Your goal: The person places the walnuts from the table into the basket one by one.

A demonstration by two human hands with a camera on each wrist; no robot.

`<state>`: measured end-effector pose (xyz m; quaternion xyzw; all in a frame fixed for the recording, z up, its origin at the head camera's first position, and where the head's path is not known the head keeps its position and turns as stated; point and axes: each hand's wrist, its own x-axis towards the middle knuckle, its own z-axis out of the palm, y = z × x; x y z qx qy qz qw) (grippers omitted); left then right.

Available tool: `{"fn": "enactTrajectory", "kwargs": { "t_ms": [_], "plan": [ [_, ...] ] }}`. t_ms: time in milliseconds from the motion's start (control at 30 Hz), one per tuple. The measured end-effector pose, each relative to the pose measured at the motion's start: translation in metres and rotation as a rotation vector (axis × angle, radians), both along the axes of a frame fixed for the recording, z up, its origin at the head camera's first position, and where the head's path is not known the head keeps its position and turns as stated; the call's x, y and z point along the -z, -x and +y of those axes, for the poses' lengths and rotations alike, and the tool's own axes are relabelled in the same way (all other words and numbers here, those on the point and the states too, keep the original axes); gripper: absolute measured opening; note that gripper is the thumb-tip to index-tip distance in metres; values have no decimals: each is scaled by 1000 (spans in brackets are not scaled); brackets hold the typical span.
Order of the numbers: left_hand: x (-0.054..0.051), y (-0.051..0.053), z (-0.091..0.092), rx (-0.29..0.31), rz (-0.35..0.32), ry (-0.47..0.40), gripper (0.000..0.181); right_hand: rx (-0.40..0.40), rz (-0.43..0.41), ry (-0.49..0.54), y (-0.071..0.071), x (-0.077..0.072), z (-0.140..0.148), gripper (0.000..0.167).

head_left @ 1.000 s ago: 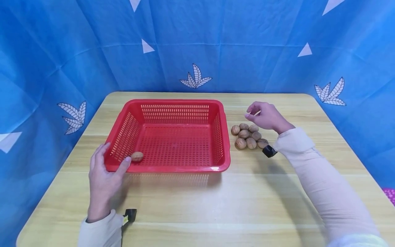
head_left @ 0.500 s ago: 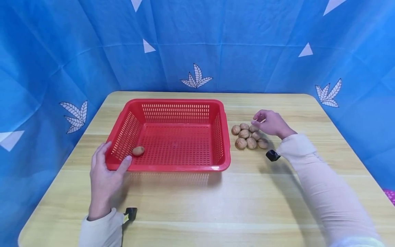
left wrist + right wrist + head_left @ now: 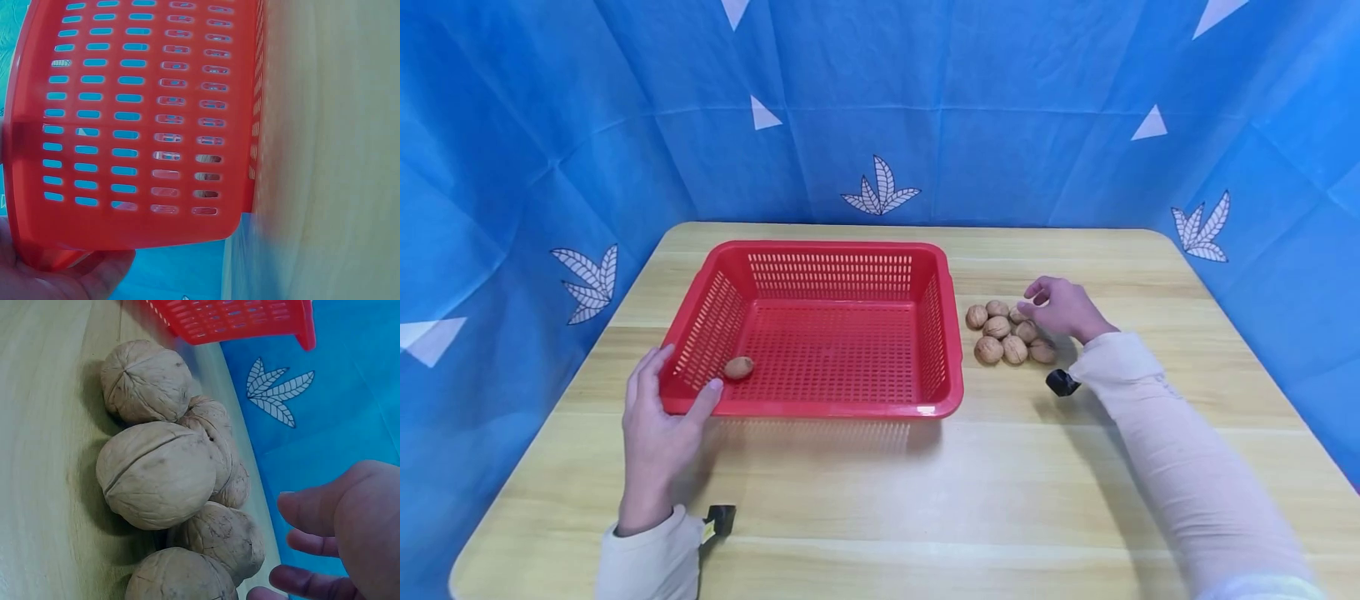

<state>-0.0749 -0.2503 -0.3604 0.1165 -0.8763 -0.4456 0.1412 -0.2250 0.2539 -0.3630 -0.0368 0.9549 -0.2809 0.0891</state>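
Wooden table (image 3: 850,500) — right hand (image 3: 1063,310) lower than before, nearer walnuts (image 3: 997,327).

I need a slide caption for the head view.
Left hand holding a red slotted plastic basket by its corner, one walnut inside; right hand near piled walnuts.

Glossy plastic basket (image 3: 835,410), rough walnuts (image 3: 997,327)

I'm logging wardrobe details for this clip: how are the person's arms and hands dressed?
The pale beige fabric left sleeve and matching right sleeve reach the wrists. A small black blocky left device and similar right device sit there, with a small yellow marking by the left one. No gloves show.
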Motion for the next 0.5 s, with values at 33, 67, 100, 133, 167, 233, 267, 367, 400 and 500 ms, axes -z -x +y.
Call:
{"fn": "enactTrajectory", "kwargs": {
  "t_ms": [33, 67, 100, 133, 167, 233, 267, 367, 400, 500],
  "plan": [
    [0, 1, 0, 5, 6, 1, 82, 2, -3, -2, 0, 0, 0, 41],
    [0, 1, 0, 8, 10, 4, 83, 4, -6, -3, 0, 0, 1, 41],
    [1, 2, 0, 13, 14, 5, 83, 8, -8, -8, 1, 1, 2, 42],
    [1, 3, 0, 16, 16, 7, 83, 6, -6, -12, 1, 1, 3, 43],
    [1, 3, 0, 20, 18, 5, 84, 4, -2, -16, 1, 1, 3, 43],
    [1, 3, 0, 26, 20, 7, 84, -3, 2, -20, 3, 3, 4, 43],
    [1, 3, 0, 24, 17, 9, 84, -10, 6, -23, 3, 5, 4, 43],
    [2, 1, 0, 19, 15, 12, 83, -36, 9, -30, 6, 10, 2, 43],
    [2, 1, -1, 17, 15, 15, 82, -39, 5, -33, 6, 12, 2, 42],
    [3, -1, -1, 13, 17, 12, 82, -48, -3, -44, 7, 17, 1, 43]
  ]
}}
